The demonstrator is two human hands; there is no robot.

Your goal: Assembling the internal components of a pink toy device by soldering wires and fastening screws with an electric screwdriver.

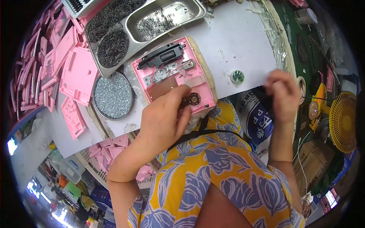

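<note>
Head view. Pink rectangular plastic casing point(204, 91). Round black disc point(194, 99): casing's near-right part, just right of your nearer left hand point(163, 114), thumb and forefinger parted, grip uncertain. Your right hand point(284, 95): right of casing, closure unclear.

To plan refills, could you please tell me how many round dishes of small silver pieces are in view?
1: the round dish sits left of the open pink case; others may be hidden.
</note>
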